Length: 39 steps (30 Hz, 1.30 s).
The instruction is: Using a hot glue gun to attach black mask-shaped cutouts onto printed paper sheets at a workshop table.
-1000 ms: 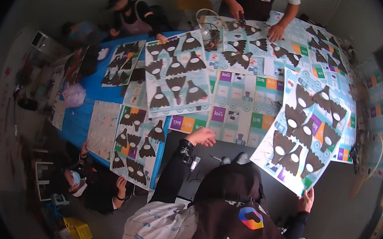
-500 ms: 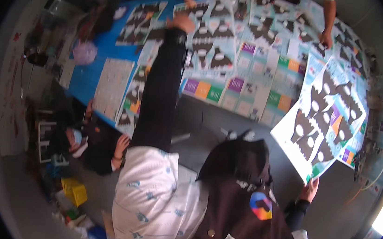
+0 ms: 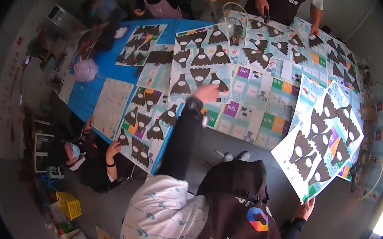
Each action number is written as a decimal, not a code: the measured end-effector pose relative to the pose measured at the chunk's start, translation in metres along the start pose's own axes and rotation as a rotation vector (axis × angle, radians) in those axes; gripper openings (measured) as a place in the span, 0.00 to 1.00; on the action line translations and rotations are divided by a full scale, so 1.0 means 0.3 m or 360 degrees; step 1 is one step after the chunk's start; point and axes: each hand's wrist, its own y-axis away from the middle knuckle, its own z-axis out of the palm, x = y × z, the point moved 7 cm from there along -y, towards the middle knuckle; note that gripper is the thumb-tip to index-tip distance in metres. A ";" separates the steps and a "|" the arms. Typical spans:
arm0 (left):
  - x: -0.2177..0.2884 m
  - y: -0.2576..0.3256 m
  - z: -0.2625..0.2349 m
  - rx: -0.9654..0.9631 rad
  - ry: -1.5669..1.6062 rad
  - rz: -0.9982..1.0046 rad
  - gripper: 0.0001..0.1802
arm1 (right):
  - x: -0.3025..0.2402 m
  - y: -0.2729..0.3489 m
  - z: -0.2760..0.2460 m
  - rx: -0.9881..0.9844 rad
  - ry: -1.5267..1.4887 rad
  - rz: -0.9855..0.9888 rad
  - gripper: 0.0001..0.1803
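My right hand [image 3: 305,208] grips the lower corner of a large printed sheet [image 3: 286,149], held tilted at the table's right side. Dark scalloped pieces with white ovals cover much of its surface. My left arm reaches forward across the table edge. At its end, my left hand [image 3: 207,93], slightly blurred, is over the near right part of another printed sheet [image 3: 188,66], fingers stretched out and holding nothing. Whether it touches the sheet I cannot tell. Similar dark pieces lie on that sheet in rows, one [image 3: 199,76] just beyond my hand.
Printed boards overlap across the table; a blue cover [image 3: 92,91] shows at left. A seated person [image 3: 99,156] has hands at a pale board [image 3: 111,102]. Across the table, one person [image 3: 164,4] stretches out an arm; another [image 3: 282,10] handles a dark piece. A yellow basket [image 3: 69,205] stands lower left.
My left hand has drawn back toward me and right, from the sheet's far left to its near right. The far person's hand has left the sheet. My right hand still holds its sheet.
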 end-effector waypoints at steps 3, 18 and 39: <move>-0.342 0.032 -0.018 0.0521 0.1008 0.0026 0.20 | -0.036 0.038 0.006 0.0018 -0.0005 -0.0062 0.22; -0.359 -0.055 -0.166 0.1215 0.1456 0.0536 0.16 | 0.023 0.029 -0.019 0.0075 0.0032 -0.0110 0.23; -0.046 0.197 -0.656 0.0774 0.0945 0.1114 0.21 | -0.004 0.057 0.342 0.0273 0.0041 -0.0250 0.24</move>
